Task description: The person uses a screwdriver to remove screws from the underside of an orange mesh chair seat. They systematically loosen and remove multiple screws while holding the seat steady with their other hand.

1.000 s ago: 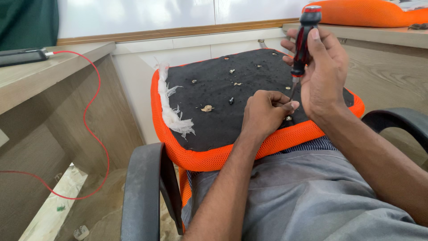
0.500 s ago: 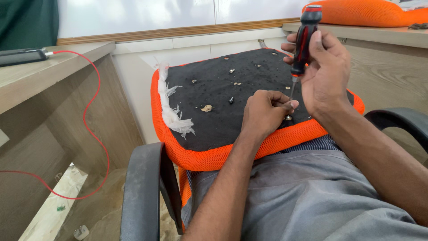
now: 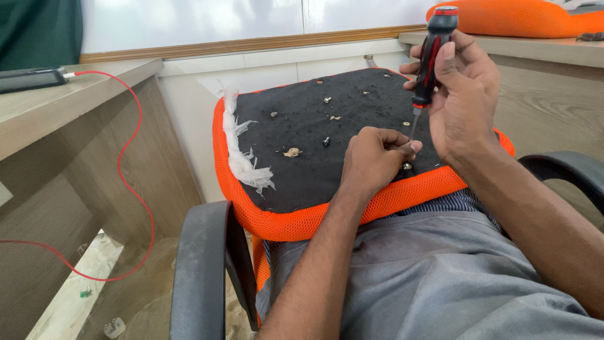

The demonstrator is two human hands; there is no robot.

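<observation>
A red cable (image 3: pixel 129 189) trails off the desk (image 3: pixel 75 107). The orange-rimmed seat (image 3: pixel 302 217) lies underside up on his lap, loose screws (image 3: pixel 326 141) on it. Left hand (image 3: pixel 374 160) pinches the screwdriver (image 3: pixel 428 60) tip; right hand (image 3: pixel 465 101) grips its handle upright.

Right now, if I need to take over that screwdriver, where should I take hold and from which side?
Grip the screwdriver by its thick black-and-red handle, coming from above: it stands nearly upright, tip down on the seat cushion. The right hand wraps the handle; the left hand steadies the thin shaft near the tip, leaving little room below.
</observation>
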